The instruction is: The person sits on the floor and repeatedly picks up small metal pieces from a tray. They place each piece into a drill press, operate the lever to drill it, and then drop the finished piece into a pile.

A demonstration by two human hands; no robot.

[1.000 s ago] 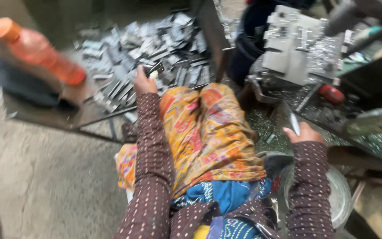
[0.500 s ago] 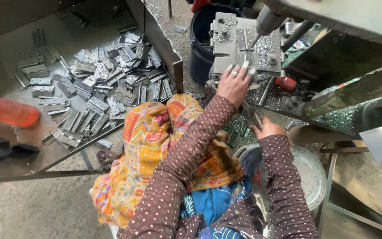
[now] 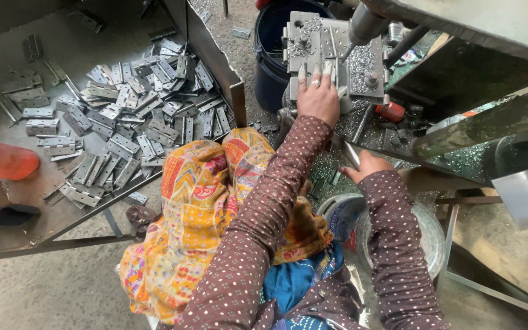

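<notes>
My left hand (image 3: 318, 98) reaches forward and lies with spread fingers on the grey metal jig (image 3: 313, 36) of a drilling machine, just left of the spindle (image 3: 365, 24). I cannot tell whether a small part sits under its fingertips. My right hand (image 3: 366, 168) is lower and nearer, closed around a thin metal lever (image 3: 346, 151) at the machine's base. A heap of flat steel hinges (image 3: 129, 116) fills the sheet-metal tray (image 3: 215, 58) to my left. A patterned orange cloth (image 3: 197, 220) covers my lap.
A dark blue bucket (image 3: 270, 61) stands behind the tray's corner. Metal shavings litter the machine bed (image 3: 398, 137), beside a red knob (image 3: 392, 112). A round metal basin (image 3: 432, 229) sits at my right knee. An orange bottle (image 3: 1, 160) lies at the tray's left edge.
My left hand left the hinge pile, swung right and now rests on the jig. My right hand stayed at the lever. The view has shifted to the right.
</notes>
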